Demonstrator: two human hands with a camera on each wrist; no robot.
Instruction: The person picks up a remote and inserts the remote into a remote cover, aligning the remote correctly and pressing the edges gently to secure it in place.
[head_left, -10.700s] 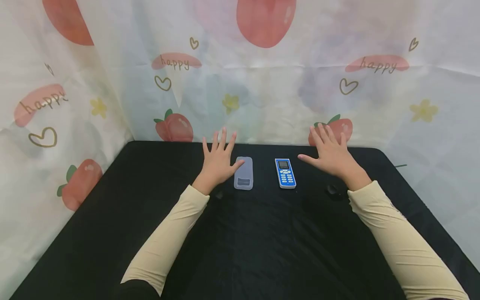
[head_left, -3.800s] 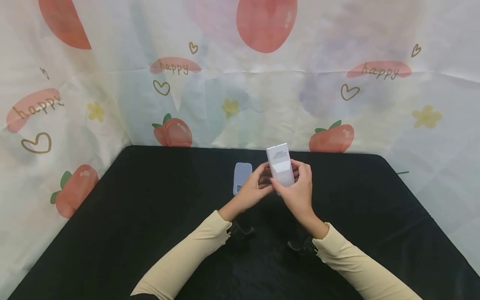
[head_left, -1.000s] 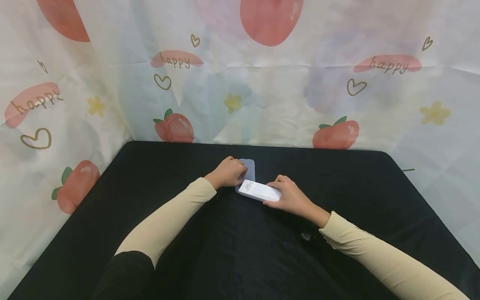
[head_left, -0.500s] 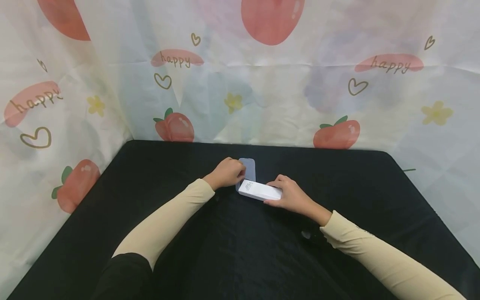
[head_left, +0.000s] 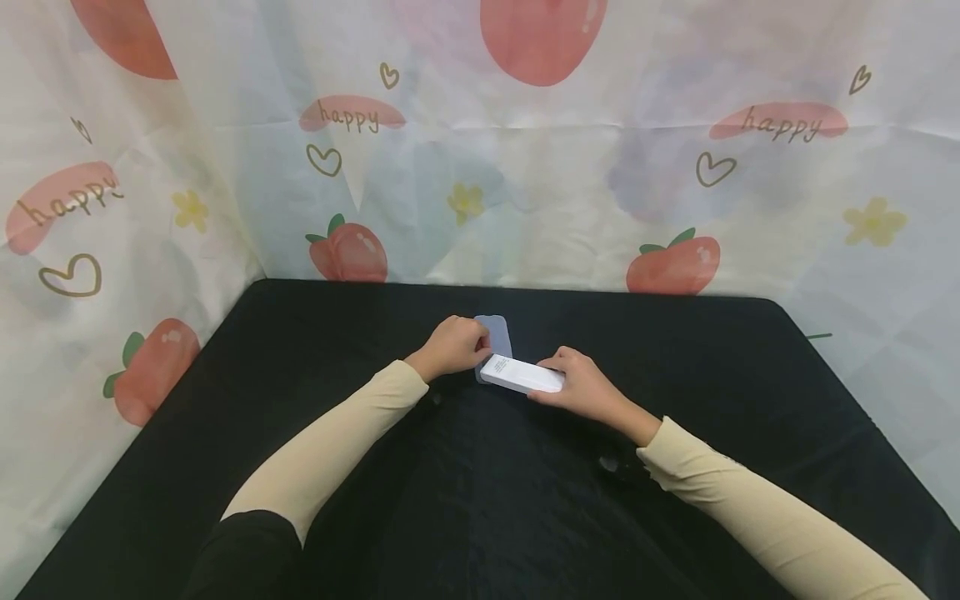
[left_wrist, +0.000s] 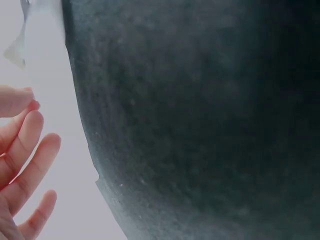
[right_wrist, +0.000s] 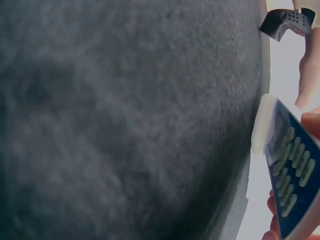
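A white remote control [head_left: 525, 374], with light keys on a blue face in the right wrist view, lies turned sideways over the table, its printed white back upward in the head view. My right hand [head_left: 588, 388] grips its right end. At its left end is my left hand [head_left: 454, 344], fingers bent, the thumb and forefinger tips meeting in the left wrist view; whether they pinch anything is unclear. A flat bluish translucent case-like thing [head_left: 498, 331] with rounded corners lies behind the remote control, partly covered by it and my left hand.
A black cloth covers the table [head_left: 480, 500]. A pale curtain [head_left: 555, 183] printed with fruit, hearts and flowers hangs along its back and sides. A black wrist strap [right_wrist: 287, 22] shows on the left arm in the right wrist view.
The remote control was picked up from the table, turned back side up and carried left over the bluish thing. Since half a second ago, hands and remote control have barely moved.
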